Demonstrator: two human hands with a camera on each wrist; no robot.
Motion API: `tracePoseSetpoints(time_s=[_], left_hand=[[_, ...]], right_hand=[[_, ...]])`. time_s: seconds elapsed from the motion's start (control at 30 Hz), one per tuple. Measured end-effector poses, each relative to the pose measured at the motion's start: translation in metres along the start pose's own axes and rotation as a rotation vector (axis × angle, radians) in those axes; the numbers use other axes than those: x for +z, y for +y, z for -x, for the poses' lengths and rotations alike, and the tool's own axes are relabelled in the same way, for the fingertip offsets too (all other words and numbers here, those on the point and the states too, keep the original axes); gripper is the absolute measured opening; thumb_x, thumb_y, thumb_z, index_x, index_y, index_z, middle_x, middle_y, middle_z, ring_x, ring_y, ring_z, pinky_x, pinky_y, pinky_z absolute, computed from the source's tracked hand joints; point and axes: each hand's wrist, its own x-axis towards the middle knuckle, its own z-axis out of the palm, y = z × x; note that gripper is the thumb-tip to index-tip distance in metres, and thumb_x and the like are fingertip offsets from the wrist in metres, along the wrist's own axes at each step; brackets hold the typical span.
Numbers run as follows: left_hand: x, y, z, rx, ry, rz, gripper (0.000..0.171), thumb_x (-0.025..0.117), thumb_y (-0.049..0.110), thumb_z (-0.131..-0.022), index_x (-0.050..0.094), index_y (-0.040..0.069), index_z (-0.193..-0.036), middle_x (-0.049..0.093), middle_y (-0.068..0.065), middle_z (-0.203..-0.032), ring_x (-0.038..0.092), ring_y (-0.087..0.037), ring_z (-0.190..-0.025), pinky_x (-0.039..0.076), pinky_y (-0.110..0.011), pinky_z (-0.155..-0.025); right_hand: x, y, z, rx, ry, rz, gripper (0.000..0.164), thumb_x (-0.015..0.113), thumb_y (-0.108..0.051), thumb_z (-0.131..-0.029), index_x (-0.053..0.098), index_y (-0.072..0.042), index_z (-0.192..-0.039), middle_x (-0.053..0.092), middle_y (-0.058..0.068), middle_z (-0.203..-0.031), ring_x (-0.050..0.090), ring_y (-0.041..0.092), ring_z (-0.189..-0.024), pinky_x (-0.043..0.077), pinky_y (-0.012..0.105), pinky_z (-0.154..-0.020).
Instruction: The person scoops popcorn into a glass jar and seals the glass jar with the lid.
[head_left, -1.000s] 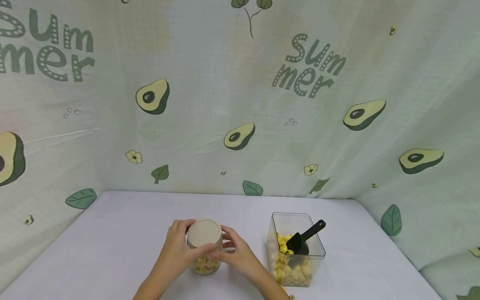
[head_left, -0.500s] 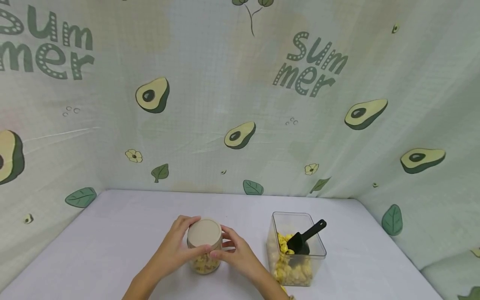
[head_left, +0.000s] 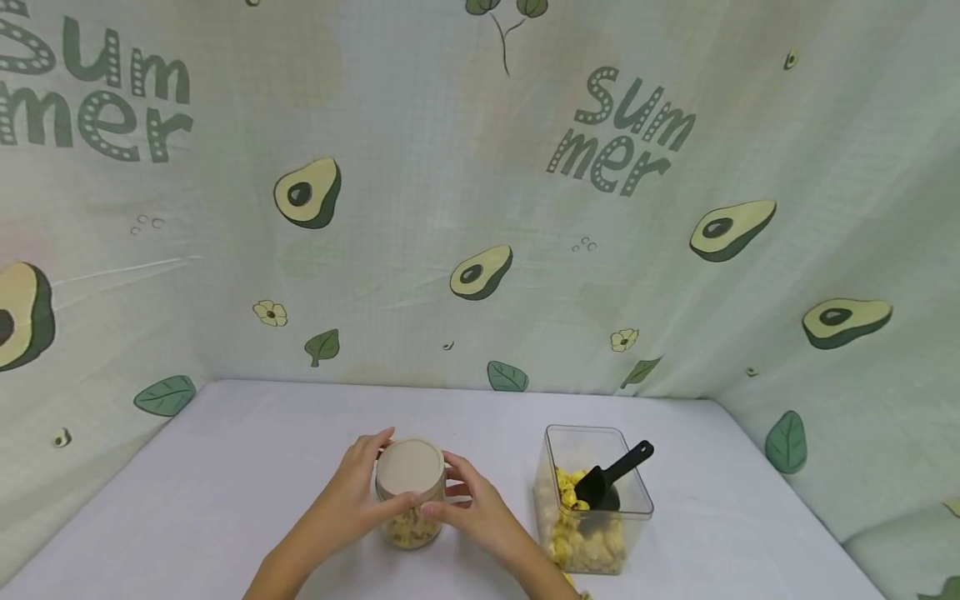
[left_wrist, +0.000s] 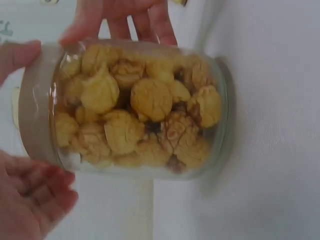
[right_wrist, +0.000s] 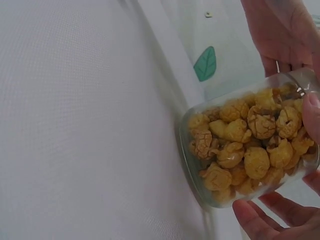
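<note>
A clear jar (left_wrist: 145,107) of caramel popcorn stands upright on the table, with a beige lid (head_left: 409,467) on top. My left hand (head_left: 352,497) is around the lid, its thumb on the near side and its fingers at the far left. My right hand (head_left: 477,507) holds the jar from the right, its thumb in front and its fingers behind, just below the lid. In the right wrist view, popcorn (right_wrist: 255,145) fills most of the jar. The lid's top is hidden from both wrist views.
A clear rectangular container (head_left: 633,517) to the right holds yellow popcorn (head_left: 567,486). A black scoop (head_left: 618,468) leans in it, handle over the rim. The white table (head_left: 247,450) ends at a printed cloth backdrop (head_left: 390,317).
My left hand has shifted slightly around the lid, its fingertips moving along the far edge and the forearm swinging left. My right hand and the jar stay in place.
</note>
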Motion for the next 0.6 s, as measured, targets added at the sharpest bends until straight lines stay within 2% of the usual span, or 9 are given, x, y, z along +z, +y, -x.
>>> tracePoseSetpoints(time_s=[0.23, 0.3, 0.37, 0.47, 0.6], left_hand=[[0.007, 0.018, 0.004, -0.138, 0.078, -0.136, 0.091, 0.073, 0.057, -0.069, 0.044, -0.008, -0.127, 0.049, -0.016, -0.113, 0.047, -0.028, -0.106, 0.047, -0.047, -0.088], [0.009, 0.022, 0.005, -0.152, 0.101, -0.165, 0.091, 0.072, 0.058, -0.069, 0.046, -0.008, -0.125, 0.05, -0.017, -0.112, 0.046, -0.03, -0.106, 0.048, -0.047, -0.086], [0.01, 0.025, 0.006, -0.156, 0.122, -0.183, 0.091, 0.071, 0.059, -0.069, 0.046, -0.009, -0.124, 0.051, -0.017, -0.11, 0.046, -0.03, -0.105, 0.048, -0.046, -0.085], [0.012, 0.024, 0.006, -0.128, 0.152, -0.2, 0.087, 0.072, 0.057, -0.069, 0.048, -0.009, -0.12, 0.051, -0.016, -0.107, 0.046, -0.028, -0.102, 0.048, -0.042, -0.081], [0.012, 0.022, 0.004, -0.093, 0.171, -0.174, 0.079, 0.076, 0.053, -0.067, 0.05, -0.006, -0.113, 0.05, -0.012, -0.102, 0.046, -0.025, -0.098, 0.046, -0.037, -0.075]], right_hand=[[0.0, 0.002, 0.0, -0.009, 0.002, -0.001, 0.07, 0.07, -0.039, -0.081, 0.039, -0.017, -0.14, 0.052, 0.012, -0.126, 0.052, 0.022, -0.107, 0.048, 0.032, -0.087], [0.0, 0.003, 0.0, -0.005, 0.0, -0.002, 0.071, 0.07, -0.04, -0.081, 0.039, -0.017, -0.14, 0.052, 0.012, -0.127, 0.052, 0.022, -0.107, 0.048, 0.033, -0.087], [0.0, 0.002, 0.0, -0.003, 0.0, -0.001, 0.072, 0.069, -0.041, -0.081, 0.038, -0.016, -0.14, 0.052, 0.012, -0.127, 0.052, 0.023, -0.107, 0.048, 0.035, -0.088], [0.0, 0.003, -0.001, 0.004, 0.001, -0.001, 0.072, 0.07, -0.042, -0.081, 0.039, -0.016, -0.14, 0.052, 0.012, -0.127, 0.052, 0.022, -0.107, 0.048, 0.037, -0.088], [-0.001, 0.003, -0.001, 0.001, 0.001, -0.011, 0.071, 0.07, -0.04, -0.08, 0.039, -0.016, -0.14, 0.053, 0.01, -0.126, 0.051, 0.021, -0.106, 0.047, 0.035, -0.087]])
